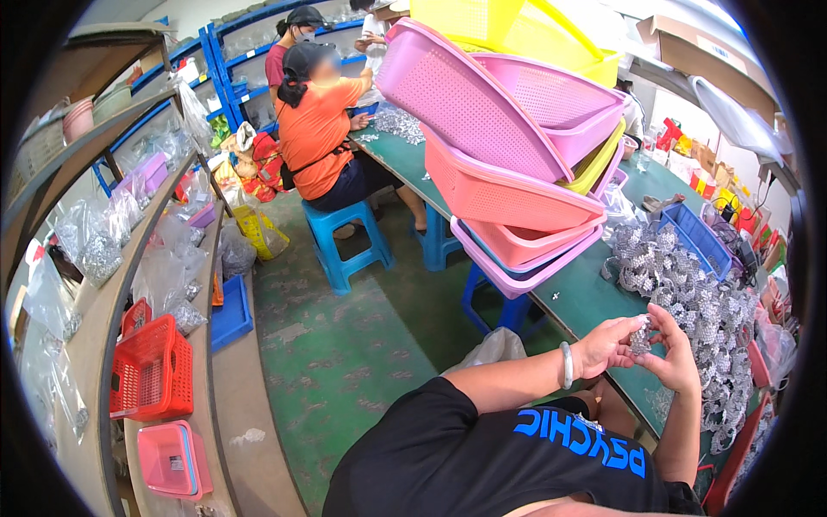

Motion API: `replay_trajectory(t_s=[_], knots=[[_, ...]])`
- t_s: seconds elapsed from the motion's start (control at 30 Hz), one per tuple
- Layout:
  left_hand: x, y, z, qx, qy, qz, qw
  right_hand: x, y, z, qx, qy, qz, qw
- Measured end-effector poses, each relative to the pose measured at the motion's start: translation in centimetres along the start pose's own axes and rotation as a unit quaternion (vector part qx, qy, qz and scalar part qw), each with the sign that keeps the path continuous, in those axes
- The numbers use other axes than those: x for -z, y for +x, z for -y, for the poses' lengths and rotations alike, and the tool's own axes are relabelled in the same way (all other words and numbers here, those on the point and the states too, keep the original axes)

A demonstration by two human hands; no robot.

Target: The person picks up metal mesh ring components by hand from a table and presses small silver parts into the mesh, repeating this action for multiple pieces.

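My left hand (606, 346), with a pale bangle on its wrist, pinches a small silver-grey metal piece (640, 336) with a bumpy, openwork look. My right hand (674, 351) closes on the same piece from the other side, thumb and fingertips at its edge. Both hands are held over the near edge of the green table (573, 297). Just beyond and right of them spreads a large heap of similar grey metal pieces (689, 293), tangled together. The held piece's exact kind is too small to tell.
Tall stacked pink and yellow plastic baskets (517, 185) lean on the table ahead. A blue basket (696, 239) stands behind the heap. A person in orange (319, 121) sits on a blue stool (345, 246). Shelves with bagged parts and a red basket (153, 370) line the left.
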State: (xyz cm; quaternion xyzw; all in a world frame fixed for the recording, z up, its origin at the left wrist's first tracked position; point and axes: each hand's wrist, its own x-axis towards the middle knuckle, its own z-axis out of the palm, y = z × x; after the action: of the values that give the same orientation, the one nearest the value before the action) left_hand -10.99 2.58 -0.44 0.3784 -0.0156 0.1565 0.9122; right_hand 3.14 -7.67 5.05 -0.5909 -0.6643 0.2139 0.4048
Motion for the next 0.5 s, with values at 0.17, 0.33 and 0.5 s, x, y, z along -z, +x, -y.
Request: replay_trajectory(t_s=[0.17, 0.33, 0.5], knots=[[0.0, 0.1, 0.4, 0.007, -0.006, -0.012, 1.0, -0.2, -0.3, -0.4, -0.003, 0.02, -0.014, 1.0], [-0.2, 0.4, 0.8, 0.02, 0.004, -0.018, 1.0, 0.1, -0.9, -0.8, 0.014, 0.055, 0.005, 0.998], [-0.5, 0.5, 1.3, 0.044, 0.016, -0.04, 0.998, -0.2, -1.5, -0.6, 0.019, 0.078, -0.015, 0.997]])
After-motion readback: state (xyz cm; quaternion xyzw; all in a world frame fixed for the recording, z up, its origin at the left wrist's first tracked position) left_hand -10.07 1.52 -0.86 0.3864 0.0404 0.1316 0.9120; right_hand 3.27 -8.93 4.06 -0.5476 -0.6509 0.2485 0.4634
